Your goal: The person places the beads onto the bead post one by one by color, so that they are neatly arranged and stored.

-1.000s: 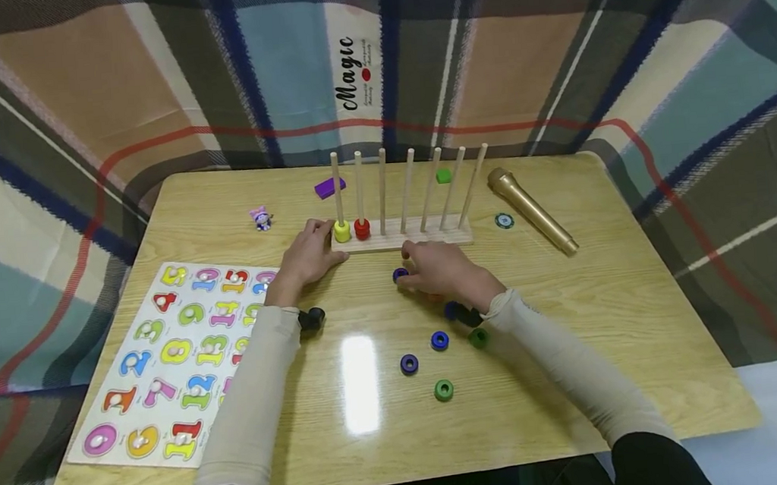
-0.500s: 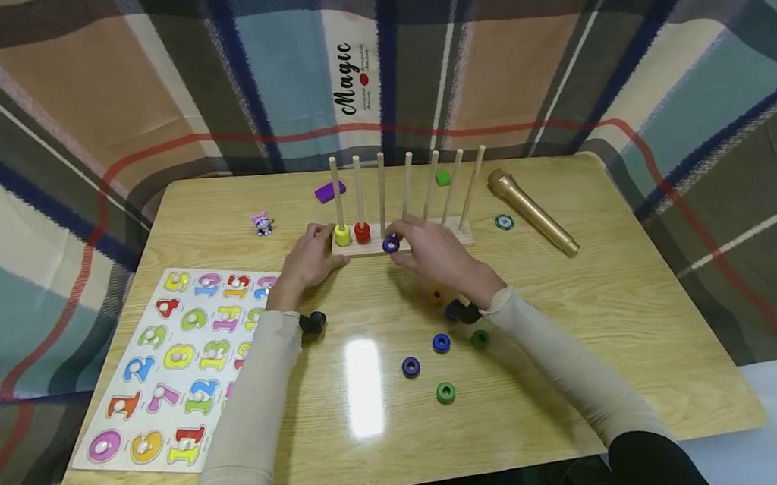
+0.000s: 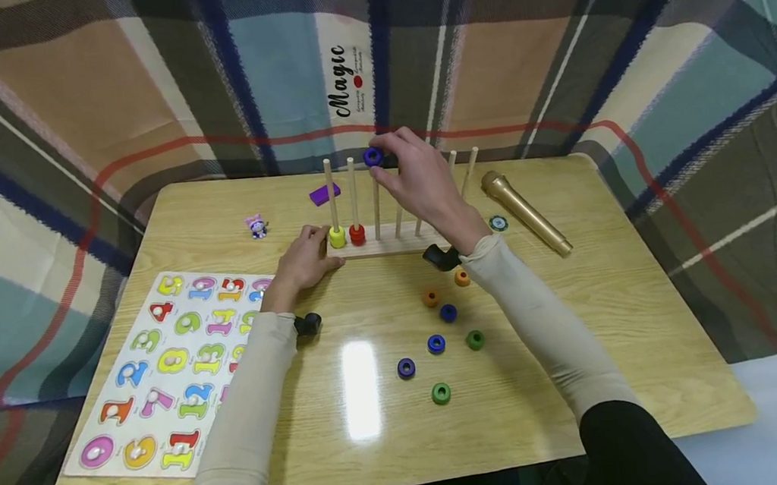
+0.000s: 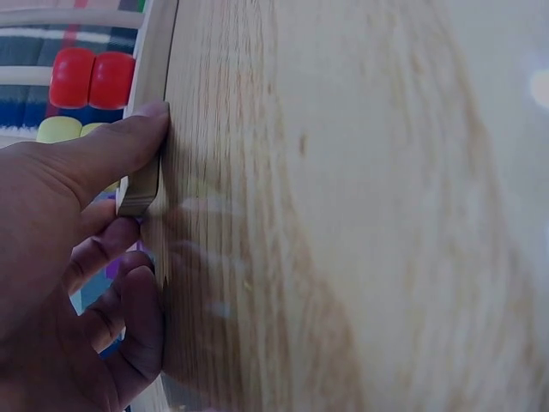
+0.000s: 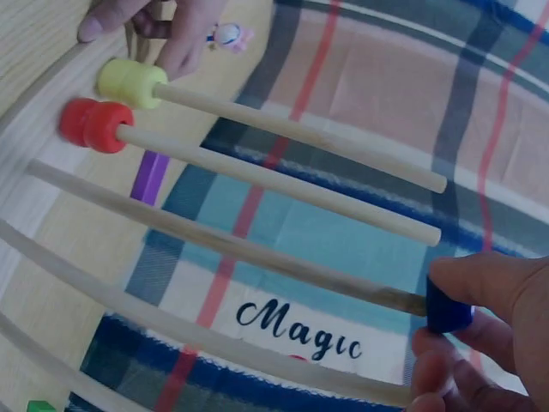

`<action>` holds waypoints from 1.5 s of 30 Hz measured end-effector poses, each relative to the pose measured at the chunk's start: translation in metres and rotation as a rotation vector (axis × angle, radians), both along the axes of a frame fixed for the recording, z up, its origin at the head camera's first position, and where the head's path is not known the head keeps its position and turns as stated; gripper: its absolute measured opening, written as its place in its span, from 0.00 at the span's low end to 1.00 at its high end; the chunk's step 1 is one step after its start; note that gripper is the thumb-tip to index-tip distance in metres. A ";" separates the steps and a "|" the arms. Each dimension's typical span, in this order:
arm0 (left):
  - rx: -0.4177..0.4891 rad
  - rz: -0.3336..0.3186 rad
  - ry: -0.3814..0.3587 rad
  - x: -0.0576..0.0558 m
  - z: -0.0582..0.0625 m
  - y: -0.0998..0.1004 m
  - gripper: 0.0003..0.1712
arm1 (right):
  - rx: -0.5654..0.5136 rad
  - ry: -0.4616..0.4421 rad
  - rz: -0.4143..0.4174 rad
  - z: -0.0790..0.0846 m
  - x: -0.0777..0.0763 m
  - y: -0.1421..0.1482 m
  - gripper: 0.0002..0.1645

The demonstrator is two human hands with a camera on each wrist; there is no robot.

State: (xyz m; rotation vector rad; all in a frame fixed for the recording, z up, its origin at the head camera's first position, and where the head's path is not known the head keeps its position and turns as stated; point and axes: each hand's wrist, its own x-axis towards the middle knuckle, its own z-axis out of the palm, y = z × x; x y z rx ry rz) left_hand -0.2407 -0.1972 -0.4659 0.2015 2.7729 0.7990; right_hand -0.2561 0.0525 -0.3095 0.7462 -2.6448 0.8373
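A wooden peg rack (image 3: 389, 248) with a row of upright pegs stands toward the table's back. Yellow beads (image 3: 337, 237) sit at the bottom of its leftmost peg, and red beads (image 5: 96, 125) on the second. My left hand (image 3: 303, 260) grips the base's left end, thumb on the front edge, as the left wrist view shows. High up, my right hand (image 3: 425, 182) pinches a dark blue bead (image 5: 448, 305) between thumb and fingers, right at the tip of the third peg (image 5: 257, 253). That hand hides part of the right-hand pegs in the head view.
Several loose blue, green and orange beads, among them a green ring (image 3: 441, 393), lie in front of the rack. A number puzzle board (image 3: 134, 406) is at left. Around the back are a gold microphone-shaped tube (image 3: 526, 213), a round chip (image 3: 498, 223), a purple block (image 3: 324, 194) and a figurine (image 3: 257, 226).
My right hand has picked the dark blue bead up from the table and carried it up past the rack's base to the third peg's top. The left hand has stayed on the base.
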 end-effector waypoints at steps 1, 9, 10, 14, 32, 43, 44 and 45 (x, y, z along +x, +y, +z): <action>0.000 0.001 0.000 0.000 0.000 0.000 0.49 | 0.010 -0.005 -0.005 0.001 0.000 -0.001 0.25; -0.001 0.006 0.010 0.000 -0.001 0.001 0.49 | 0.117 -0.087 -0.080 0.004 -0.005 -0.006 0.27; -0.002 0.006 0.008 0.000 -0.001 0.001 0.49 | 0.129 -0.102 -0.083 0.003 -0.006 -0.006 0.27; -0.006 0.008 0.007 -0.001 0.000 0.000 0.49 | 0.153 -0.128 -0.082 0.000 -0.006 -0.005 0.32; -0.007 0.018 0.001 0.001 0.005 0.004 0.48 | 0.667 -0.463 0.387 -0.086 0.132 0.028 0.18; 0.011 0.028 -0.005 0.002 0.003 0.002 0.48 | 0.491 -0.315 0.366 -0.101 0.137 0.025 0.15; 0.009 0.027 -0.007 0.002 0.003 0.003 0.48 | 0.446 -0.311 0.343 -0.096 0.131 0.025 0.16; 0.008 0.027 -0.010 0.002 0.002 0.002 0.48 | 0.399 -0.293 0.319 -0.091 0.124 0.025 0.17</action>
